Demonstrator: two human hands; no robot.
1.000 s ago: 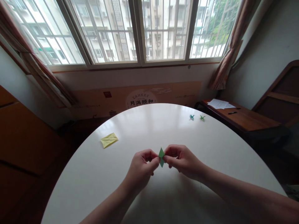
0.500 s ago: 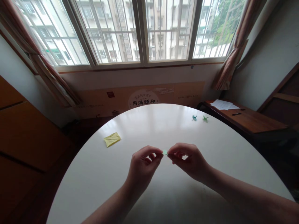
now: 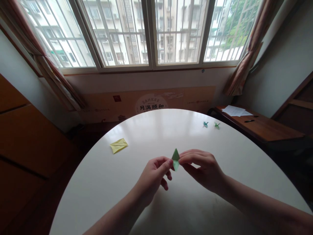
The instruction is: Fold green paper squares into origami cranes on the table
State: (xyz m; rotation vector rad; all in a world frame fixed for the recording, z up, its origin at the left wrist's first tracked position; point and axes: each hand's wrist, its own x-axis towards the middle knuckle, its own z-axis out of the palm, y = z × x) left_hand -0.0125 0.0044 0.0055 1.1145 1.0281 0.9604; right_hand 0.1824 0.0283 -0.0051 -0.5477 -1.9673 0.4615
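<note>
A small piece of folded green origami paper (image 3: pixel 175 156) is held up above the white table, showing a pointed diamond shape with a crease across its middle. My left hand (image 3: pixel 156 173) pinches its left edge between thumb and forefinger, the other fingers hanging loosely below. On the other side my right hand (image 3: pixel 204 164) has its thumb and fingertips closed at the paper's right edge. Toward the back right of the table stand a blue-green paper crane (image 3: pixel 205 124) and a green paper crane (image 3: pixel 217 125).
A yellow folded paper packet (image 3: pixel 119 146) lies on the left of the round white table (image 3: pixel 97 195). Beyond the table's right edge, a wooden desk (image 3: pixel 271 129) bears white sheets (image 3: pixel 236 111) and a black pen (image 3: pixel 249 121). Barred windows are behind.
The green paper has turned from nearly edge-on to face me, so its diamond shape shows. My left hand's lower fingers have loosened, and my right fingers have straightened somewhat.
</note>
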